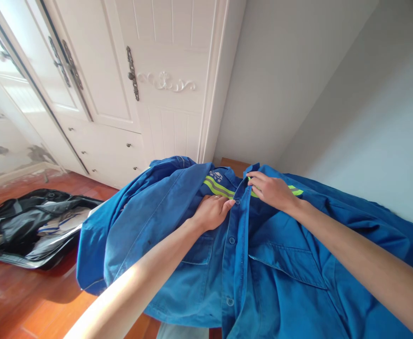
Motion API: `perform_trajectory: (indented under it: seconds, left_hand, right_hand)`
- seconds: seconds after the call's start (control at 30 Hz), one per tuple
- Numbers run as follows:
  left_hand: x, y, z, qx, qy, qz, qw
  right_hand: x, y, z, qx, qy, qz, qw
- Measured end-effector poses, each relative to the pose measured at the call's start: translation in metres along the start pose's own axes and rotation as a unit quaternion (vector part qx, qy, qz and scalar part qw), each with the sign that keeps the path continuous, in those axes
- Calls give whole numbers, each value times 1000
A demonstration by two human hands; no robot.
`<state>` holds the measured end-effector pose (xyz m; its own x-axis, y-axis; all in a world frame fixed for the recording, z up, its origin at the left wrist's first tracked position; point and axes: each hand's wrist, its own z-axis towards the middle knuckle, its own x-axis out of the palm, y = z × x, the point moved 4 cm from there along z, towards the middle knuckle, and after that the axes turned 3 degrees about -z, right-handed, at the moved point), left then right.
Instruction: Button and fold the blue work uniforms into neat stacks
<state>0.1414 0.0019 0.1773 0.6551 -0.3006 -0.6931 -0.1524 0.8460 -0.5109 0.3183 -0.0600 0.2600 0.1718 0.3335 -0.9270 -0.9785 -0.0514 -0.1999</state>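
Observation:
A blue work jacket (192,282) with a yellow-green and grey reflective strip lies spread out in front of me, its buttoned front edge towards the middle. My left hand (214,211) grips the button-side front edge, with the thumb beside a button (237,201) close to the collar. On the other side, my right hand (271,189) pinches the upper end of the opposite front flap (243,249) near the collar. Further buttons run down the front below my hands. The fingertips of my left hand are partly hidden by the cloth.
A white wardrobe (167,37) with dark metal handles stands ahead, beside a grey wall (280,70). An open black suitcase (44,261) with clothing inside lies on the reddish wooden floor (51,310) at the left. Part of a light-coloured trouser leg (183,331) shows under the jacket.

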Motion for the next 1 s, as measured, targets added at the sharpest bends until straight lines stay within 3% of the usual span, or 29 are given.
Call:
perform_trajectory:
  seconds: [0.13, 0.2, 0.4, 0.57, 0.7, 0.87, 1.0]
  left_hand:
    - [2, -1, -2, -3, 19, -1, 1000]
    - [4, -2, -4, 13, 26, 9, 1000]
    - [12, -3, -8, 32, 83, 31, 996]
    - [17, -1, -10, 13, 92, 35, 995]
    - [22, -1, -15, -6, 90, 44, 995]
    - [25, -3, -21, -43, 136, 45, 989]
    - [20, 9, -2, -41, 186, -3, 982]
  right_hand:
    - [9, -8, -4, -74, 137, 67, 986]
    - [13, -11, -5, -70, 188, 71, 977]
    - [25, -9, 11, 40, 147, 58, 987]
    - [48, 3, 25, 15, 177, 8, 984]
    - [47, 2, 22, 47, 146, 80, 985]
    - [42, -10, -7, 169, 150, 269, 936]
    - [44, -13, -22, 247, 115, 389, 880]
